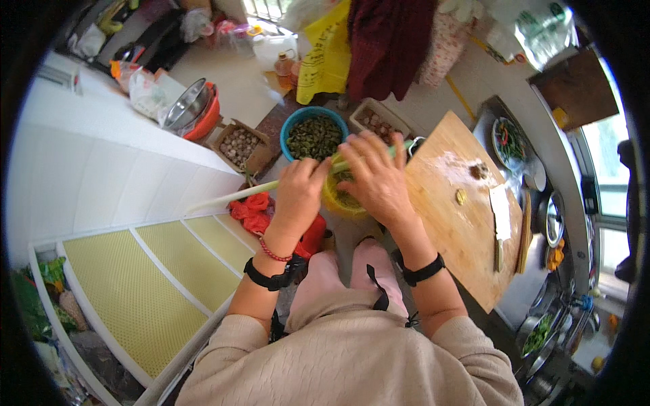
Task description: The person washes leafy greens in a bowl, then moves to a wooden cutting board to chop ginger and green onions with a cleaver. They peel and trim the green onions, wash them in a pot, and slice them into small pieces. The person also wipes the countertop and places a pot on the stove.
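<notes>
I hold a long green onion [252, 193] roughly level in front of me, its white end pointing left and its green end showing past my right fingers. My left hand [300, 193] is closed around the stalk near its middle. Over the green part, my right hand [376, 177] is curled with its fingers on the stalk, slightly blurred. Beneath my hands is a yellow basket [347, 206], partly covered by the right hand, so its contents are hard to make out. Just beyond it stands a blue basin [285, 132] full of dark green pieces.
On the right, a wooden board [440, 223] carries a cleaver [500, 213] and small yellowish-brown pieces. A cardboard box [258, 160] of round bulbs and a white crate [399, 122] flank the basin. Red plastic bags [253, 215] lie beside a white rack [132, 233] on the left.
</notes>
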A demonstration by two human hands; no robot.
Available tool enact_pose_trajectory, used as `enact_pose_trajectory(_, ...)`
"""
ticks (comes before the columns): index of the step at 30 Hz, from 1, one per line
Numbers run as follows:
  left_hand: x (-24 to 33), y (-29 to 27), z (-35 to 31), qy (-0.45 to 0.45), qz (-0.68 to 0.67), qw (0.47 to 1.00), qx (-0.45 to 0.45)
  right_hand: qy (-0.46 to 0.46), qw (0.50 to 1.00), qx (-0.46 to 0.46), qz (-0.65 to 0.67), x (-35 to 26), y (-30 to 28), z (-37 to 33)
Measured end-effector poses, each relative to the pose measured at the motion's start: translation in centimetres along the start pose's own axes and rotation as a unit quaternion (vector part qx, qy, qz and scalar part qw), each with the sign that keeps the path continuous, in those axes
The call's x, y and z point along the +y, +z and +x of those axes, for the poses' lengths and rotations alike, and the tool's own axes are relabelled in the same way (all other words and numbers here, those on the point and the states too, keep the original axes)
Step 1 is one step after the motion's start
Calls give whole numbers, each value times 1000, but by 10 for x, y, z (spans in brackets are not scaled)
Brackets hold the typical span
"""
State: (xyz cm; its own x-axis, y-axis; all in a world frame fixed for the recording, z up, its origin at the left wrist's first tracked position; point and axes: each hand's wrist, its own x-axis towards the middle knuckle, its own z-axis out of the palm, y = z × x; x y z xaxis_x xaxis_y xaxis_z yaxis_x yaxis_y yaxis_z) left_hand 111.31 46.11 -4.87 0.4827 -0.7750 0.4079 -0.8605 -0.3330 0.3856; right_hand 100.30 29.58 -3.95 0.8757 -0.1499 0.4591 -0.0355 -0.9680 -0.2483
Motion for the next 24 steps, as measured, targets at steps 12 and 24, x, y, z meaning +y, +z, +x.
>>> enact_pose_trajectory(12, 91, -8, 35, 241, 4, 963, -120, 79, 986, -143, -19, 20, -125, -71)
enact_pose_trajectory(24, 303, 17, 16, 369, -279, 840, -284, 206, 952, 16, 224, 15, -249, -268)
